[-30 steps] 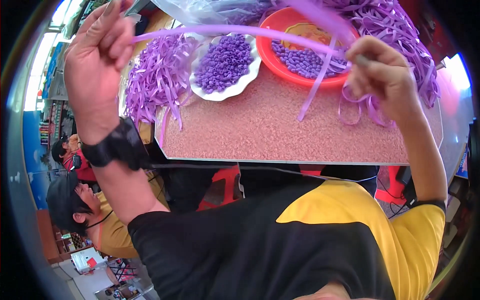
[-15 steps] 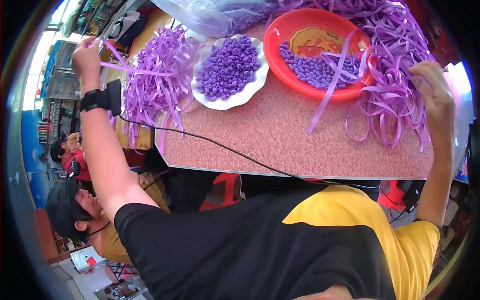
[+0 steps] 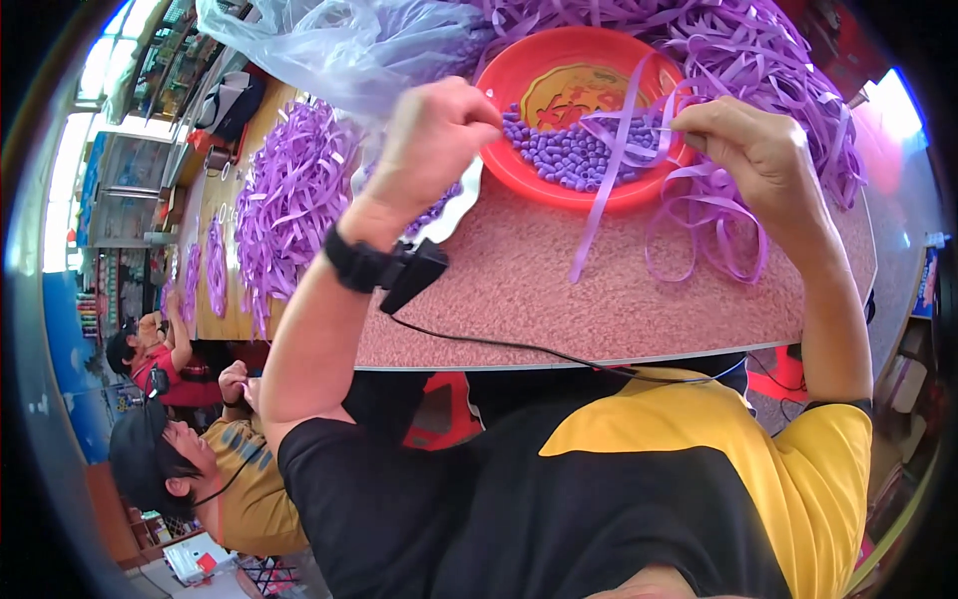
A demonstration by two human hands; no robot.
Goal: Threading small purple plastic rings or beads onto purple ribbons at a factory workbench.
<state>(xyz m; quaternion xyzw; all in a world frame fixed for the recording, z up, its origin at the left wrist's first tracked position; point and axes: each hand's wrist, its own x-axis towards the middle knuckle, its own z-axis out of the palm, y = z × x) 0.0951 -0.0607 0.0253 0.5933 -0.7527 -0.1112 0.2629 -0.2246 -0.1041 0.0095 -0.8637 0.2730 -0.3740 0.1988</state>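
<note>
My left hand (image 3: pixel 436 143), slightly blurred, is over the white scalloped dish (image 3: pixel 463 205) and hides much of it. Its fingers are pinched together at the left rim of the red plate (image 3: pixel 537 187); whatever they hold is hidden. Purple beads (image 3: pixel 569 158) fill the near part of that plate. A loose purple ribbon (image 3: pixel 595 220) crosses the beads and hangs over the near rim. My right hand (image 3: pixel 753 150) pinches purple ribbon between thumb and forefinger at the plate's right rim. Some purple beads (image 3: pixel 431 212) show in the white dish beside my left wrist.
A tangled ribbon heap (image 3: pixel 743 50) lies at the far right; another ribbon pile (image 3: pixel 289 190) is at the left. A clear plastic bag (image 3: pixel 349 50) sits behind the dish. A black cable (image 3: pixel 489 342) runs from my left wrist. Two people work at the left.
My left hand has come in from the far left, away from the ribbon it held there, to the plate. My right hand has moved left to the plate's right rim.
</note>
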